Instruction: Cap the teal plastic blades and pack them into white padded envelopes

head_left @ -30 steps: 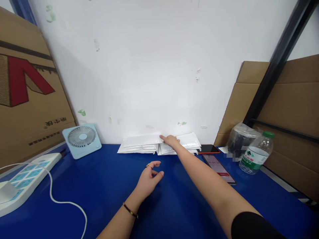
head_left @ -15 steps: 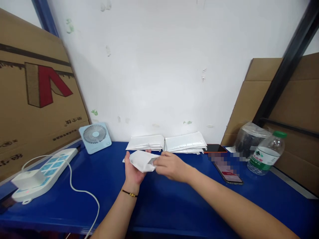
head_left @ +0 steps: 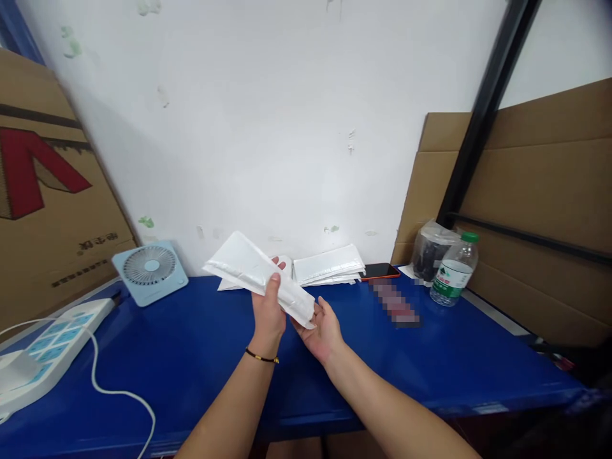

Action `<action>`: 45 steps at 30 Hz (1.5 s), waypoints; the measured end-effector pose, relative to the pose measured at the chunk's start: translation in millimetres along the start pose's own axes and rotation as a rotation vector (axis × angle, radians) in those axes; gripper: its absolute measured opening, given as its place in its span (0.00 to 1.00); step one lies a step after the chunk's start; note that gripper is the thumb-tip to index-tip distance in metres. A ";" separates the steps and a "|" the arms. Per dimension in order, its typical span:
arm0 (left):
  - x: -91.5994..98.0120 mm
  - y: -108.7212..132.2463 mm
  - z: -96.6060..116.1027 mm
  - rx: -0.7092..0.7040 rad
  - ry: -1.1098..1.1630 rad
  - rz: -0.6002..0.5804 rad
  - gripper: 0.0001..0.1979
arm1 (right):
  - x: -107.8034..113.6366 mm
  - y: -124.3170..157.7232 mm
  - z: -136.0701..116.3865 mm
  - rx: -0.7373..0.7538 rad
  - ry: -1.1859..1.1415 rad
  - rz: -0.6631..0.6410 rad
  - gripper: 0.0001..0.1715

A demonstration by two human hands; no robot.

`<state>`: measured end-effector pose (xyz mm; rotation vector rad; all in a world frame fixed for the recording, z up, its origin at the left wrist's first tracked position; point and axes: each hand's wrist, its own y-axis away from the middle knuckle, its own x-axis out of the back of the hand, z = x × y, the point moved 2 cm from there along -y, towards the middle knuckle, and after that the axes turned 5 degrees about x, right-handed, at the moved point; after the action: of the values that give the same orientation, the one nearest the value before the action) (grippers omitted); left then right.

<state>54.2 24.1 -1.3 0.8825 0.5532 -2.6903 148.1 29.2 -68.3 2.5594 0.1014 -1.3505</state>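
Note:
A white padded envelope (head_left: pixel 253 268) is held up over the table, tilted from upper left down to lower right. My left hand (head_left: pixel 268 309) is wrapped round its middle, thumb on the near face. At its lower right end, my right hand (head_left: pixel 321 331) grips the edge from below, fingertips by the end flap. Whether the fingers reach inside the envelope cannot be made out. Behind it lie a stack of white padded envelopes (head_left: pixel 329 264) and a second stack (head_left: pixel 229 284), which is mostly covered by the held one.
On the blue table (head_left: pixel 205 357) are a small fan (head_left: pixel 150 271), a power strip (head_left: pixel 62 344) with a white cable, a phone (head_left: pixel 380 272), a blurred-out phone (head_left: pixel 394 303), and a bottle (head_left: pixel 454 271) beside a bagged dark item (head_left: pixel 430 252). Cardboard (head_left: pixel 535 236) stands at the right.
The envelope has swung round to show its long face, its end now pointing lower right. My left hand turned with it; my right hand moved under that end. The view shifted right.

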 end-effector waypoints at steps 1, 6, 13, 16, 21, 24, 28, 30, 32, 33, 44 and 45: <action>-9.3 3.7 -1.1 -0.034 -0.040 -0.035 0.22 | 0.0 -2.2 -1.0 -0.017 -0.053 0.014 0.16; -28.4 9.2 -0.2 -0.109 -0.126 -0.117 0.22 | 11.3 -4.9 -7.9 -0.037 -0.079 0.118 0.12; -30.5 14.2 -5.5 -0.180 -0.059 -0.039 0.19 | 22.2 -4.8 -19.0 0.056 0.316 0.144 0.14; -25.8 14.9 -8.4 -0.185 0.016 0.061 0.18 | 28.5 -9.4 -33.2 0.170 0.426 0.148 0.16; 1.6 5.3 -8.0 -0.177 0.155 0.308 0.18 | 52.6 -20.8 -65.5 0.312 0.715 0.201 0.17; 21.0 -1.1 -5.4 -0.191 0.133 0.360 0.20 | 69.2 -25.1 -85.8 0.387 0.951 0.272 0.18; 42.1 -6.0 3.0 -0.227 0.091 0.388 0.18 | 80.1 -26.1 -103.4 0.541 1.311 0.285 0.21; 49.2 -7.3 6.2 -0.156 0.170 0.397 0.18 | 79.9 -25.1 -104.2 0.644 1.550 0.274 0.23; 52.9 -7.4 6.6 -0.023 0.296 0.384 0.19 | 78.2 -24.0 -99.7 0.697 1.726 0.252 0.24; 53.4 -7.1 5.8 0.042 0.353 0.363 0.19 | 76.9 -23.3 -96.1 0.713 1.799 0.229 0.24; 66.5 -17.0 -12.2 0.265 0.429 0.464 0.19 | 76.2 -23.8 -85.7 0.722 1.991 0.053 0.21; 72.2 -19.5 -12.7 0.298 0.424 0.535 0.17 | 77.3 -24.8 -87.1 0.701 1.970 0.025 0.20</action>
<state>-2.7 38.2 -49.5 1.4565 -0.0274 -2.1292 257.7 70.6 -89.1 3.1262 -0.0948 1.7375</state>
